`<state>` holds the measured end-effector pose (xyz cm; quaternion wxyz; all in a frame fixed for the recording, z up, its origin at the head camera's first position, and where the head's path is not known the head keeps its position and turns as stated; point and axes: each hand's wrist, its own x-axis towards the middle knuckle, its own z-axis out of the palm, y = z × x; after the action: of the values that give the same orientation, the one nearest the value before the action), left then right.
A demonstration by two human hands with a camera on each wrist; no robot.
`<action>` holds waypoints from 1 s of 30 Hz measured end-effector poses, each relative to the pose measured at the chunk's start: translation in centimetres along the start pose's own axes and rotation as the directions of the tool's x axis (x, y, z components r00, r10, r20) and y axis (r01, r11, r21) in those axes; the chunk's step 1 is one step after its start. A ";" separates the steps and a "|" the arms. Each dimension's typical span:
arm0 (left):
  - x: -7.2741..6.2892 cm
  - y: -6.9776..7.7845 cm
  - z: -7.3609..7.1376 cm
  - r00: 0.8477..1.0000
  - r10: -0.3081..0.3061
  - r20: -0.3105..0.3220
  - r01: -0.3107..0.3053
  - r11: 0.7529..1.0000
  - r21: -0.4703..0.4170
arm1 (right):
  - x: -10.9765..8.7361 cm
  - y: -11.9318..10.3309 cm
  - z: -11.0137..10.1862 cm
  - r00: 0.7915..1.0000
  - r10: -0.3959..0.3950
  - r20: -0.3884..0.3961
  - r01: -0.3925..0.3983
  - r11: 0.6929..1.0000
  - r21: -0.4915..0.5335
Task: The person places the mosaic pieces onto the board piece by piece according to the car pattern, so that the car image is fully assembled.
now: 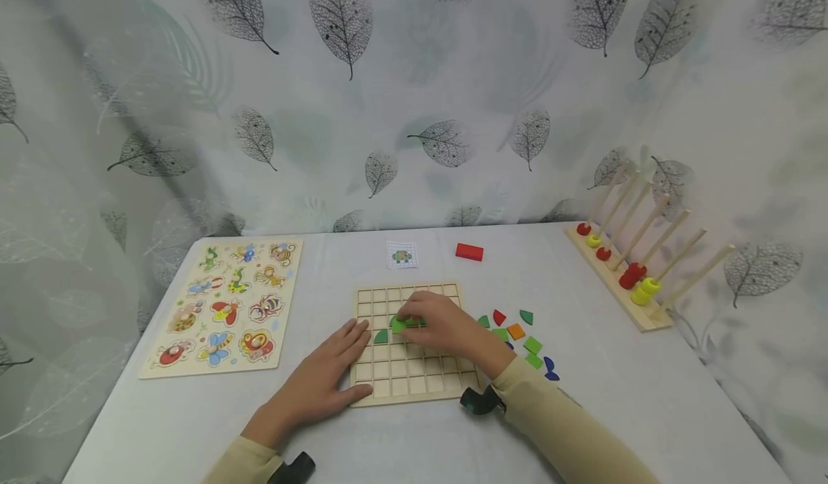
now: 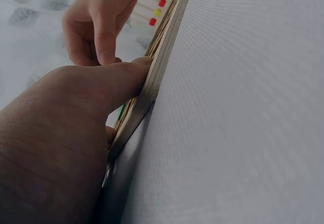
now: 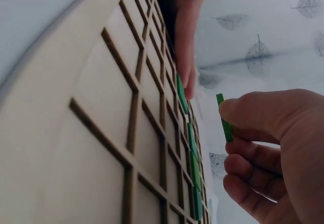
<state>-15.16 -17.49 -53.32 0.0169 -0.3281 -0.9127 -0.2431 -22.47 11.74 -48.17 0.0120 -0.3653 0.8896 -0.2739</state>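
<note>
A wooden grid board lies at the middle of the table. Along its left edge rests my left hand, fingers extended over the rim; in the left wrist view its thumb touches the board's side. Over the grid, my right hand pinches a small green tile between thumb and fingers, held apart from the board in the right wrist view. A dark green rounded piece sits in a cell near the left fingers. More green pieces lie in a row of cells, partly hidden by the right hand in the head view.
Loose green, orange, red and blue pieces are scattered right of the board. Behind it lie a pattern card and a red block. An insect puzzle board is at left, a peg rack with beads at right.
</note>
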 end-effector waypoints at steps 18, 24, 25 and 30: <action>-0.1 -0.1 0.0 1.000 0.000 -0.005 0.000 1.000 0.015 | 0.2 0.0 2.0 0.999 0.011 0.051 -0.006 0.994 -0.109; 0.0 0.1 -0.1 1.000 0.002 -0.005 -0.001 1.000 0.009 | 0.0 -0.1 2.0 0.999 0.013 0.035 -0.009 0.993 -0.114; 0.0 0.1 -0.1 1.000 0.002 -0.006 -0.002 1.000 0.008 | 0.0 -0.1 2.0 0.999 0.012 0.033 -0.008 0.994 -0.113; 0.0 0.0 0.0 1.000 0.007 -0.012 -0.007 1.000 0.012 | 0.0 0.0 1.9 0.999 0.009 0.033 -0.006 0.995 -0.103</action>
<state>-15.14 -17.46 -53.33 0.0252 -0.3299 -0.9128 -0.2393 -22.00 10.81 -49.80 0.0089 -0.3665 0.9036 -0.2217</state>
